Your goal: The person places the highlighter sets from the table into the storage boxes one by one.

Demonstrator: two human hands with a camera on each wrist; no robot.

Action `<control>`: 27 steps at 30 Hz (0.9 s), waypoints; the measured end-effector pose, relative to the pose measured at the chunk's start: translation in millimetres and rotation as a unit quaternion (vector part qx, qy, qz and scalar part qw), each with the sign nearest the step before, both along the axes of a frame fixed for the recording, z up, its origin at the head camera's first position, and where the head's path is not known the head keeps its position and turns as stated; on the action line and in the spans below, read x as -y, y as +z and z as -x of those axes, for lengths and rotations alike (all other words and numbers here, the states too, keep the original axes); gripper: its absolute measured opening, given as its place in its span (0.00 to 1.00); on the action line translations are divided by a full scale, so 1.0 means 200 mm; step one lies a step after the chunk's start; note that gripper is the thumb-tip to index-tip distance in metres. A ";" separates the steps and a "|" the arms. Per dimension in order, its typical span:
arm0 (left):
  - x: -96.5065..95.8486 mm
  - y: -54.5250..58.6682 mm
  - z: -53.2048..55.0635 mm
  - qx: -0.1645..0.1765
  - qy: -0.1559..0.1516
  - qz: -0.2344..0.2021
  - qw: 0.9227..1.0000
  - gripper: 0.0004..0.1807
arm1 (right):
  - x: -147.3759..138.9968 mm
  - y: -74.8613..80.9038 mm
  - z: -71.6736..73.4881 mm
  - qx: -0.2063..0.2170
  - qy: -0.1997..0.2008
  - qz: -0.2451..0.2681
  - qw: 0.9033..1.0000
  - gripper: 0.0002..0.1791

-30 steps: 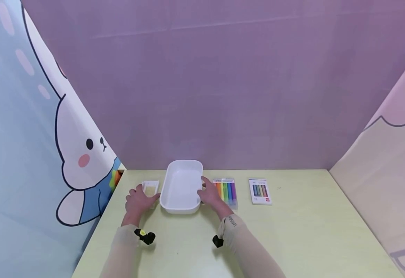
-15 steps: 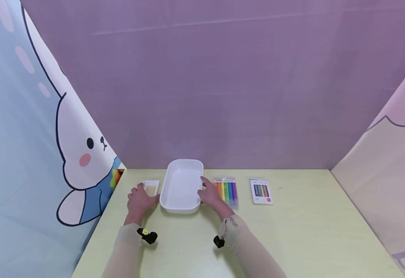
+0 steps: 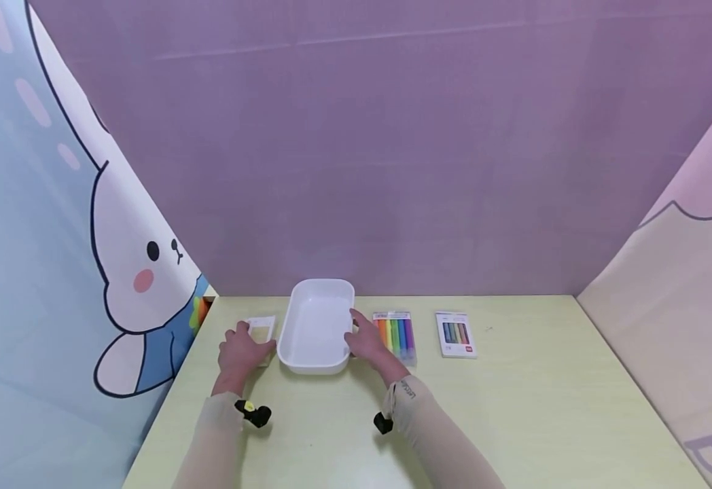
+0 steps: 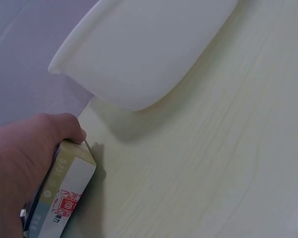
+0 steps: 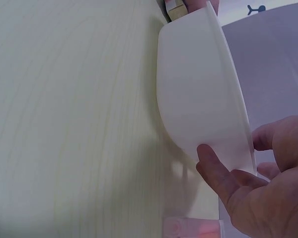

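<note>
My left hand (image 3: 242, 352) grips a small tan-and-white box (image 4: 67, 191) at the left, its thumb over the box's end. In the head view the box (image 3: 261, 333) is partly covered by this hand. Between the hands is a white plastic tray (image 3: 317, 326), rectangular with rounded corners. My right hand (image 3: 368, 341) holds the tray's right side. The right wrist view has that hand (image 5: 268, 183) at the rim, with fingers on both sides of it and one fingertip against the outer wall.
Right of the tray lies a clear pack of rainbow-coloured markers (image 3: 400, 337). Farther right is a white box (image 3: 456, 335) with coloured sticks pictured on it. A purple cloth (image 3: 362, 170) hangs behind the table (image 3: 515, 407), and patterned cloths hang at both sides.
</note>
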State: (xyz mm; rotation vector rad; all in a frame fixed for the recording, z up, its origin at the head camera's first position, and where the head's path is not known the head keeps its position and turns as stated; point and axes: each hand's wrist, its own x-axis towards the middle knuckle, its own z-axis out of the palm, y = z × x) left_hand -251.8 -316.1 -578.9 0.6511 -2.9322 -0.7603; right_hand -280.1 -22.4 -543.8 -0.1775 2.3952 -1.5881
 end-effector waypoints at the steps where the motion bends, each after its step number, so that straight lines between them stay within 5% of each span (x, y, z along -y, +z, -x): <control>1: 0.00 0.00 0.00 0.001 0.002 -0.002 1.000 0.53 | 0.00 0.00 0.00 0.000 0.000 0.001 1.000 0.34; 18: -0.04 0.09 -0.05 0.005 0.008 0.001 1.000 0.52 | -0.03 -0.02 0.02 0.014 0.008 0.037 0.999 0.34; 27: -0.11 0.24 -0.11 -0.030 0.005 0.008 1.000 0.52 | -0.04 -0.04 0.03 0.014 0.011 0.034 0.999 0.34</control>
